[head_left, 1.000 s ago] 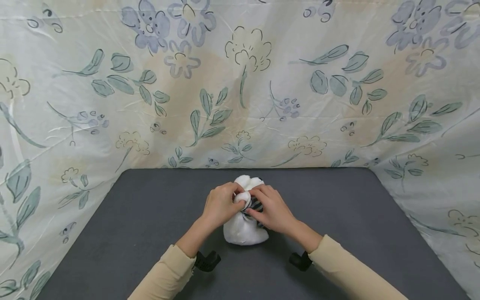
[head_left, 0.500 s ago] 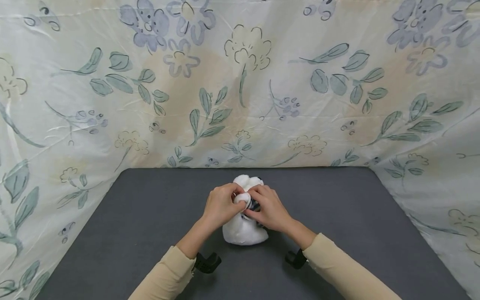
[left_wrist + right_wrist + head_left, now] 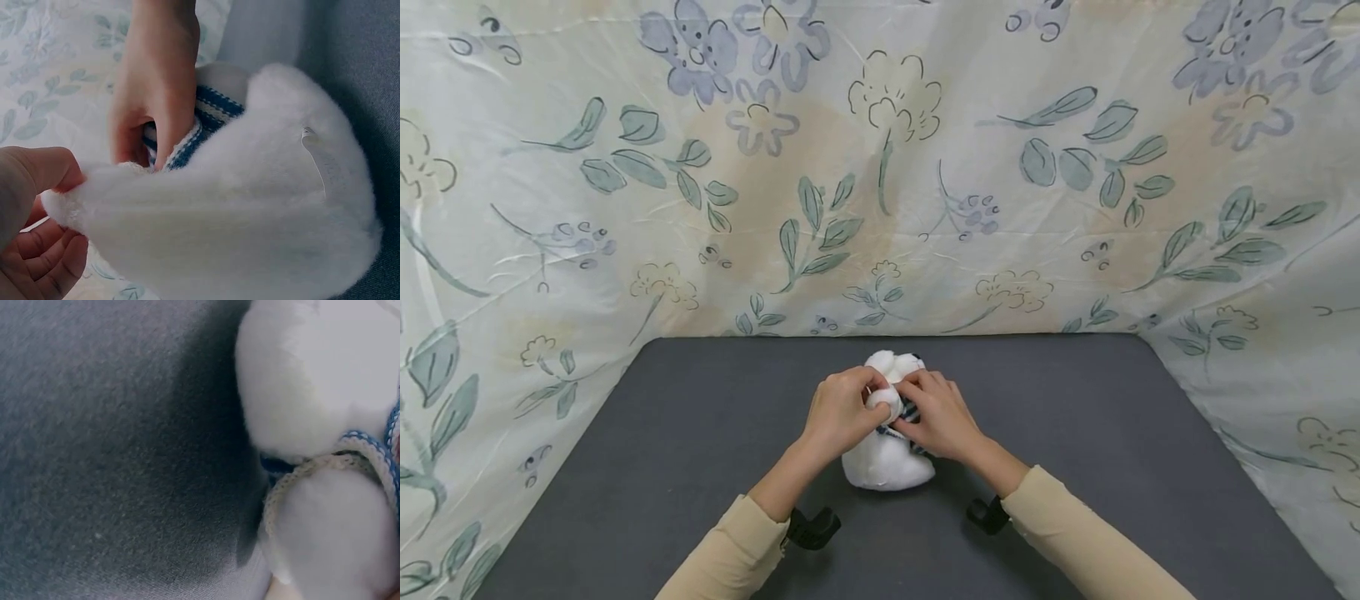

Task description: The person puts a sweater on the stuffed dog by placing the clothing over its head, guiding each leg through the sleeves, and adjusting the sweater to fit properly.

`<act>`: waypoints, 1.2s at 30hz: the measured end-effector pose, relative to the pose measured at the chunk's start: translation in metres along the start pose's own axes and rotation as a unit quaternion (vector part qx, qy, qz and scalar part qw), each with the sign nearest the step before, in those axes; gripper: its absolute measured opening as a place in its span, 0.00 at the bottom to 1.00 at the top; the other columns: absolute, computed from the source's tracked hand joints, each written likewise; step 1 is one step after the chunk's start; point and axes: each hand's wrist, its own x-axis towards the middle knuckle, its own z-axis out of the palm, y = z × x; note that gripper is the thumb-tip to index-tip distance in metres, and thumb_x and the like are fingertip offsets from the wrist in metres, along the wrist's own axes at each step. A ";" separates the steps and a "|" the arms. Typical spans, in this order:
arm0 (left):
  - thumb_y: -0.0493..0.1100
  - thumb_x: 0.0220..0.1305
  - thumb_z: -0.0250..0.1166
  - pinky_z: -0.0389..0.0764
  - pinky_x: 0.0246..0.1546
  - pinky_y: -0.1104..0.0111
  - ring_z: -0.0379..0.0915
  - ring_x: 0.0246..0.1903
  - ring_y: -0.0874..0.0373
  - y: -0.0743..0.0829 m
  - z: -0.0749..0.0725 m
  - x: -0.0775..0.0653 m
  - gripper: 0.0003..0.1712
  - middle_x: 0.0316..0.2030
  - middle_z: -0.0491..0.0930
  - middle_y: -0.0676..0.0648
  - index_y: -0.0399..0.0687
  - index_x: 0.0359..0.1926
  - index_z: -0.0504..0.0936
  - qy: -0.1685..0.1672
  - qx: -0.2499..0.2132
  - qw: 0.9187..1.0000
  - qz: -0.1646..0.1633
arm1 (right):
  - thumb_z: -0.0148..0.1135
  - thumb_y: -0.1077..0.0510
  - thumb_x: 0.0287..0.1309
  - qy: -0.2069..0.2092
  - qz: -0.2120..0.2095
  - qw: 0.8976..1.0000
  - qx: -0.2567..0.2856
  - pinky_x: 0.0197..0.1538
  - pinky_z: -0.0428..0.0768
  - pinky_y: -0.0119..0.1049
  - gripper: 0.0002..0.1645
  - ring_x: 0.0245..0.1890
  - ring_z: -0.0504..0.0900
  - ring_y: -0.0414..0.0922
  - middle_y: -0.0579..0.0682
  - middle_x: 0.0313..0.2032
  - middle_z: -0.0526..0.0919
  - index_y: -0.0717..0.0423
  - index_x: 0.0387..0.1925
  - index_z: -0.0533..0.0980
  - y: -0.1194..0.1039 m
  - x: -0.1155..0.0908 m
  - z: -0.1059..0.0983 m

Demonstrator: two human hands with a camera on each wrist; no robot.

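A white plush toy with a blue-and-white striped knit garment lies on the table between both hands. My left hand pinches a rounded white limb of the toy; the left wrist view shows thumb and fingers at its tip. On the other side, my right hand pinches the striped knit, its thumb and fingers on the fabric edge in the left wrist view. The right wrist view shows the knit edge looped around a white, furry part. A white tag sticks out of the toy's back. The hands hide part of the toy.
A dark grey table extends on all sides of the toy. Behind and beside it hangs a floral curtain. Black wrist straps with camera mounts hang below both forearms.
The right hand and forearm have shifted slightly left. The toy's lower body has also edged a little left. Both hands keep their hold, and a bit more striped knit shows below the limb.
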 end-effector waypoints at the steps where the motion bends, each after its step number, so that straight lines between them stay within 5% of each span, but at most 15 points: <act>1: 0.35 0.44 0.65 0.63 0.15 0.76 0.62 0.16 0.68 0.000 0.000 0.000 0.08 0.19 0.73 0.57 0.52 0.28 0.80 -0.001 0.000 1.000 0.000 | 0.68 0.48 0.49 -0.001 0.004 1.000 -0.001 0.42 0.69 0.48 0.22 0.46 0.71 0.50 0.49 0.46 0.74 0.46 0.47 0.77 0.000 -0.001 0.000; 10: 0.38 0.48 0.66 0.65 0.16 0.74 0.63 0.20 0.65 -0.002 0.004 0.000 0.08 0.25 0.71 0.56 0.53 0.31 0.79 -0.013 -0.025 0.999 -0.033 | 0.66 0.49 0.51 -0.029 0.029 0.999 0.020 0.45 0.67 0.51 0.22 0.49 0.70 0.51 0.50 0.49 0.73 0.47 0.50 0.76 -0.004 -0.002 -0.006; 15: 0.42 0.50 0.65 0.68 0.25 0.70 0.65 0.28 0.62 -0.005 0.005 -0.002 0.08 0.30 0.72 0.55 0.54 0.34 0.79 -0.015 -0.023 0.998 -0.059 | 0.62 0.49 0.56 -0.064 0.028 0.993 0.099 0.48 0.65 0.55 0.24 0.52 0.68 0.52 0.52 0.53 0.72 0.49 0.54 0.74 -0.002 0.003 -0.021; 20: 0.46 0.50 0.64 0.70 0.28 0.67 0.68 0.32 0.60 -0.009 0.003 -0.006 0.12 0.37 0.73 0.54 0.55 0.39 0.80 -0.035 -0.003 0.995 -0.097 | 0.53 0.51 0.64 -0.036 0.094 0.973 0.207 0.49 0.71 0.50 0.18 0.50 0.72 0.48 0.50 0.49 0.74 0.50 0.53 0.74 0.011 0.001 -0.029; 23: 0.47 0.50 0.63 0.71 0.27 0.67 0.69 0.32 0.60 -0.012 0.002 -0.009 0.16 0.40 0.74 0.53 0.54 0.43 0.80 -0.046 0.007 0.992 -0.113 | 0.49 0.49 0.66 -0.014 0.162 0.959 0.233 0.48 0.74 0.46 0.17 0.47 0.75 0.46 0.48 0.47 0.77 0.50 0.51 0.75 0.022 -0.005 -0.028; 28: 0.48 0.50 0.63 0.71 0.26 0.68 0.71 0.30 0.60 -0.018 0.002 -0.015 0.19 0.43 0.75 0.53 0.53 0.46 0.80 -0.046 0.007 0.991 -0.126 | 0.47 0.48 0.67 -0.036 0.238 0.933 0.267 0.42 0.75 0.41 0.19 0.45 0.78 0.46 0.51 0.46 0.80 0.53 0.50 0.75 0.036 -0.020 -0.017; 36: 0.46 0.51 0.64 0.73 0.29 0.63 0.73 0.33 0.56 -0.022 0.001 -0.020 0.22 0.44 0.78 0.48 0.50 0.50 0.78 -0.047 -0.008 0.991 -0.123 | 0.57 0.60 0.59 -0.075 0.238 0.940 0.234 0.33 0.73 0.33 0.11 0.32 0.78 0.40 0.49 0.38 0.82 0.53 0.44 0.77 0.036 -0.036 0.010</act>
